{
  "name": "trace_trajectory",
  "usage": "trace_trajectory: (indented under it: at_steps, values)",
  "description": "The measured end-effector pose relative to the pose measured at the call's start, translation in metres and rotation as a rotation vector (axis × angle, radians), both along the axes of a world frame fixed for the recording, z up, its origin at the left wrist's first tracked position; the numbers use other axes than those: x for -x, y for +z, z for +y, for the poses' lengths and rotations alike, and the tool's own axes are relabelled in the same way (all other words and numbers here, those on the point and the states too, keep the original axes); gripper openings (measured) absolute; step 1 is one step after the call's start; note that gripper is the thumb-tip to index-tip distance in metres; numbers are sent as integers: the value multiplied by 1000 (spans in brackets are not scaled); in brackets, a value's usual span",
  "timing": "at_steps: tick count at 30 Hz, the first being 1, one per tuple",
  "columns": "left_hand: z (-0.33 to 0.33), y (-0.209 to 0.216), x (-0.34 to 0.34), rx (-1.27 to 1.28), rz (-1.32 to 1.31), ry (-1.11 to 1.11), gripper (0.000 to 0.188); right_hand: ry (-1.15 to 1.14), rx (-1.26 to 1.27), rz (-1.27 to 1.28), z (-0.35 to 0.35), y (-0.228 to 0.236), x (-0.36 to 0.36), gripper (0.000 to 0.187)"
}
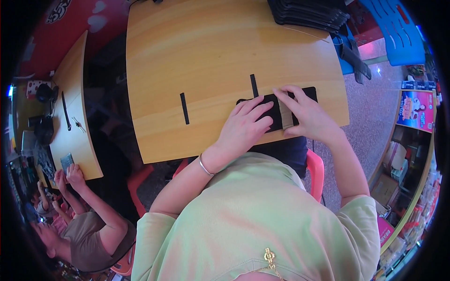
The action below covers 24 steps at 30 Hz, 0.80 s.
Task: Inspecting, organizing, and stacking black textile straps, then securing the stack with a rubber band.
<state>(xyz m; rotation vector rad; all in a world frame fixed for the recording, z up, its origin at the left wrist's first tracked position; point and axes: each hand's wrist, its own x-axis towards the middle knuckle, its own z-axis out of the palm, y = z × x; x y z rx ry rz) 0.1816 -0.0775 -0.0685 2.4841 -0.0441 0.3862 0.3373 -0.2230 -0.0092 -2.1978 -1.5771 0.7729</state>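
A flat black rectangular piece [311, 93] lies near the table's front right edge, under both my hands. My left hand [243, 124] rests on its left part, fingers spread and stretched out. Across the middle of the piece runs a grey-brown strip [286, 112]. My right hand [311, 117] spans that strip, fingers at its far end and thumb at its near end. Just beyond my left fingertips is a narrow black strip [254, 85] on the wood. Another black strip [184, 108] lies farther left.
The wooden table [201, 51] carries a stack of black flat pieces [307, 16] at its far right corner. Blue chairs [398, 33] stand beyond it. To the left, another person [93, 239] works at a second table [70, 112]. A pink-red chair [315, 173] is beside me.
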Motion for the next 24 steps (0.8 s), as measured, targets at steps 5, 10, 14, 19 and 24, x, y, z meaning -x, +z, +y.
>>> trace_trajectory:
  at_steps: [5,10,14,19,24]
  values:
    - [1,-3,1,-2,-9,-5,16,3,51,-11,4,0,-1,93]
    - [2,-3,2,-3,-18,-7,16,32,22,-70,3,-5,0,97]
    - [1,-3,4,3,-17,-15,17,60,5,-94,2,-6,-2,97]
    - [2,-5,4,88,-30,19,41,80,33,-68,3,-7,-6,105]
    - [3,-4,4,196,-64,75,67,89,41,-60,5,-4,-10,102]
